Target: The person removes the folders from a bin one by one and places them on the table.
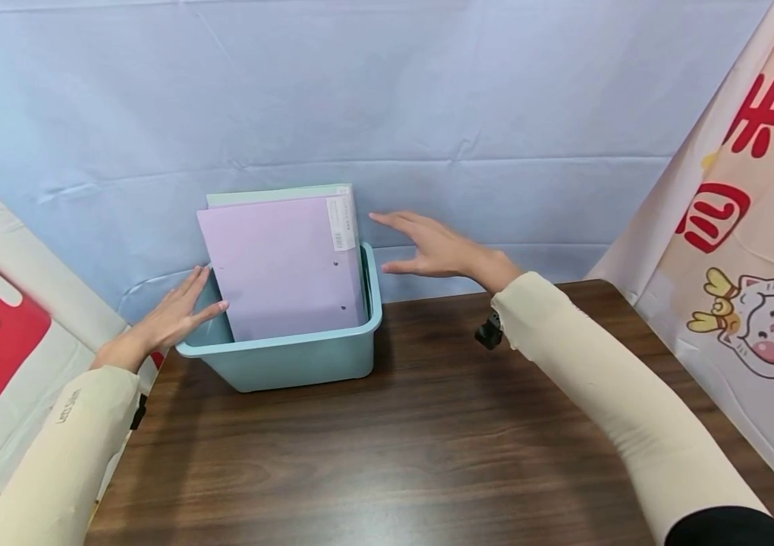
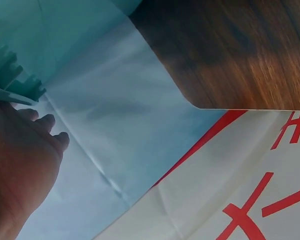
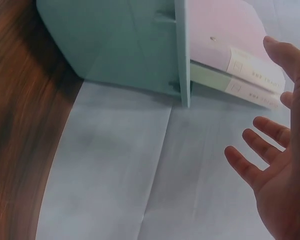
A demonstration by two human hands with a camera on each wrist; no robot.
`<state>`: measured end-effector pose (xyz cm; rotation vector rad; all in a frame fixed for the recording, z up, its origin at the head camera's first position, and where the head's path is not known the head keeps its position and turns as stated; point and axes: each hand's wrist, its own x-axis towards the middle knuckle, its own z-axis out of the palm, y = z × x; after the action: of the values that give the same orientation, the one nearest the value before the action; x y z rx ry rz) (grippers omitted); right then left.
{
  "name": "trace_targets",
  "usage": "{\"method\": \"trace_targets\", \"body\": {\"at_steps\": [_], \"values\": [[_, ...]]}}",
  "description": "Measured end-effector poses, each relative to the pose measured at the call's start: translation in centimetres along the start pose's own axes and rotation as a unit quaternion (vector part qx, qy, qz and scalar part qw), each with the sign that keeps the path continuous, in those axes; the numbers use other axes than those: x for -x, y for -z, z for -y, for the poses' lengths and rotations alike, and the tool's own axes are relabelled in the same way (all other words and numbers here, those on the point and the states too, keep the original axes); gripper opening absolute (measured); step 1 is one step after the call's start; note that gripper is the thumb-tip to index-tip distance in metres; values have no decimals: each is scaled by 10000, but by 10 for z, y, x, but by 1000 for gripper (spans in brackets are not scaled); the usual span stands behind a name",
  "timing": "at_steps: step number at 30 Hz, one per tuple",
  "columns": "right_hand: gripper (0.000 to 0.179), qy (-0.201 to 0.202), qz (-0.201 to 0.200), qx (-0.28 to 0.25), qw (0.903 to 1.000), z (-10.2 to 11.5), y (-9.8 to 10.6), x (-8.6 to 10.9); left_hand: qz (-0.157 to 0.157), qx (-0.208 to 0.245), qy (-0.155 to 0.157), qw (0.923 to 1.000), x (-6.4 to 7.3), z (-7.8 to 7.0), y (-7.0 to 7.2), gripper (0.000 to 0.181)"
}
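Standing in a bin (image 1: 298,369), far left on the counter (image 1: 428,432), are two folders (image 1: 284,277); the left hand (image 1: 171,312) lies straight-fingered at its left rim, the right hand (image 1: 440,246) spread, apart rightward.

Bright head view, duller wrist views

Soft light fills the head view, leaving pale glare low on the worktop (image 1: 394,489) and faint shadows by both sleeves (image 1: 585,356) and beside the bin (image 1: 305,365). The left wrist view is dimmer, the left hand (image 2: 25,165) in shade. The right wrist view looks hazy, the labels (image 3: 257,72) too blurred to read.
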<state>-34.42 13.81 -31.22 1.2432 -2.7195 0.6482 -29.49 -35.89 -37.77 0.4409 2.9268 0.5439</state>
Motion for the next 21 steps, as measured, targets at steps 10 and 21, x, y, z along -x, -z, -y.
{"method": "trace_targets", "body": {"at_steps": [10,21], "values": [[91,-36,-158,-647,9978,6,-11,-21,132,-35,49,9999,-5,1,0,94],[88,-201,-333,-1859,9818,12,-22,-37,137,29,118,9998,-3,-1,-2,95]]}}
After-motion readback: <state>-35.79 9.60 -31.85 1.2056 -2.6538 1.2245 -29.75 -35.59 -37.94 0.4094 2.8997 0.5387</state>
